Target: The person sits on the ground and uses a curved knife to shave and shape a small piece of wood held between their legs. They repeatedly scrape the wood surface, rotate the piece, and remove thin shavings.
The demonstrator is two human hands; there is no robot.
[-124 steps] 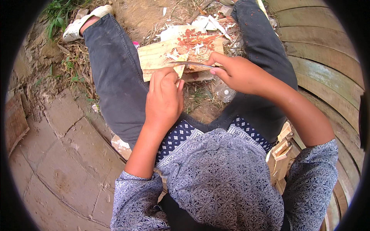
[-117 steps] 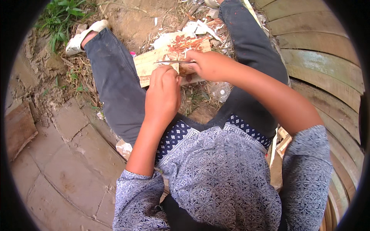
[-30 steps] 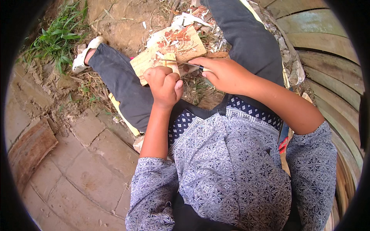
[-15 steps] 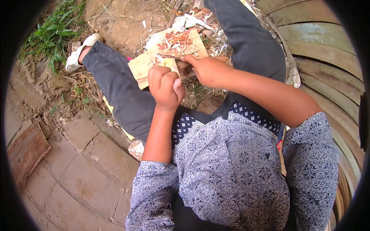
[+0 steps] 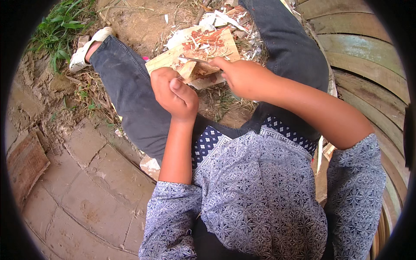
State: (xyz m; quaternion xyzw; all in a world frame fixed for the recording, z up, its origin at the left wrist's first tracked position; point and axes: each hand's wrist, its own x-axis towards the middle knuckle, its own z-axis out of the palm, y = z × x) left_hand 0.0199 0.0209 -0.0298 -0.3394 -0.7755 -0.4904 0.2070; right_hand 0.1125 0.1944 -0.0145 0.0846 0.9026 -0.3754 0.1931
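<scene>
My right hand [image 5: 247, 80] is closed around the handle end of a knife [image 5: 196, 59], whose thin metal blade points left. Under the blade, the pale tip of a piece of wood [image 5: 187, 69] rises from my left hand [image 5: 175, 94], which is closed in a fist around it. Most of that piece is hidden by my fingers. Both hands are just above the near side of a light wooden board [image 5: 230, 47] on the ground between my legs. Reddish and pale shavings [image 5: 206, 41] lie on the board.
White scraps [image 5: 216, 18] and more shavings surround the board's far side. My legs in dark trousers [image 5: 123, 73] spread on both sides. Curved wooden planks [image 5: 359, 47] stand at right. Grass [image 5: 56, 34] grows at far left, with muddy paving slabs [image 5: 93, 190] nearer.
My left fist has shifted left and a little farther away, turning at the wrist. My right hand has moved slightly right, and the knife blade shows more.
</scene>
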